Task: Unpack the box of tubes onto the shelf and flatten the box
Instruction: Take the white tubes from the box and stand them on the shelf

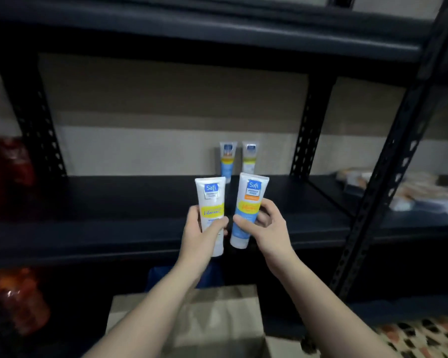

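My left hand (pixel 201 233) grips a white tube (pixel 211 196) with a yellow band, held upright. Beside it, my right hand (pixel 265 224) grips a blue and white tube (pixel 248 200) with a yellow patch, tilted slightly right. Both tubes hover above the front edge of the dark shelf (pixel 140 202). Two more tubes stand at the back of that shelf against the wall: a blue one (pixel 227 158) and a white one (pixel 250 156). The brown cardboard box (pixel 217 321) sits open below my forearms, its inside hidden.
Black perforated uprights (pixel 307 125) frame the shelf bay, with a thick one (pixel 388 161) at the right front. Red packs (pixel 5 171) sit at the far left, more below (pixel 16 298). Wrapped goods (pixel 404 189) fill the neighbouring shelf at right. Patterned floor (pixel 424 337) shows bottom right.
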